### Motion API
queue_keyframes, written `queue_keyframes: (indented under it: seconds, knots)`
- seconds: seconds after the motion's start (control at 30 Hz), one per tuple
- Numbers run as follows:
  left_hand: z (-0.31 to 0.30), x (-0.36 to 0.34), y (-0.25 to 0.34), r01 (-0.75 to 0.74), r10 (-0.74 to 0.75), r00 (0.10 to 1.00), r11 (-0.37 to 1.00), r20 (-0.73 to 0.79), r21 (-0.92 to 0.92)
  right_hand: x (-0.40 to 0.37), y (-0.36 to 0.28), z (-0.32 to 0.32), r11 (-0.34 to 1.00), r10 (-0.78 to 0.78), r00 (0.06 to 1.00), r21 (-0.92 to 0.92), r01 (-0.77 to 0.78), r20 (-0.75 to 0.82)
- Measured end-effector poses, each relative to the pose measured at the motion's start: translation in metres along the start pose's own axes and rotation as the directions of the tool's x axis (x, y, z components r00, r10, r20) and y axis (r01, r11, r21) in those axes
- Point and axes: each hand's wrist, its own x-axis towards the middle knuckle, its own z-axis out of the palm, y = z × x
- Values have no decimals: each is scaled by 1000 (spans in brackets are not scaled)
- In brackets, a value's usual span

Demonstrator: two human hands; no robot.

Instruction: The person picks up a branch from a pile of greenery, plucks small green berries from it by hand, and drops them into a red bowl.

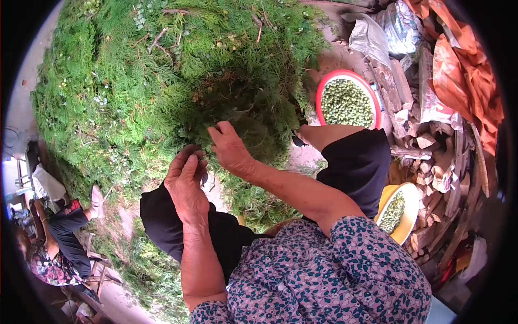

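Head view: left hand point(186, 175) makes a narrow pinch, right hand point(231, 148) is half curled; whether they hold something, I cannot tell. Green branches point(162, 92) are heaped before them on the floor point(305, 157), near a red-rimmed basin point(345, 73); firewood point(426, 141) lies stacked beyond.

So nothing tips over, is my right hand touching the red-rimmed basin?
Apart. The head view shows greenery between the right hand and the red-rimmed basin.

A pale grey-pink floor point(125, 306) shows at lower left beneath a brown wooden-framed seat point(101, 279); split brown firewood point(430, 216) lies stacked at right.
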Motion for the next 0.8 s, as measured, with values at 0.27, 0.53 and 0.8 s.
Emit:
queue_keyframes:
  seconds: [0.27, 0.53, 0.8]
  knots:
    - [-1, 1, 8, -85, 77, 984, 995, -164, -44, 55, -33, -54, 953, -97, 967, 258, 159, -236]
    - [3, 3, 20, -243, 239, 966, 969, -95, -33, 125, -68, -144, 454, 279, 907, 789, -414, 315]
    - [51, 37, 81, -658, 581, 744, 722, 331, 213, 130, -91, -163, 374, 239, 867, 783, -498, 437]
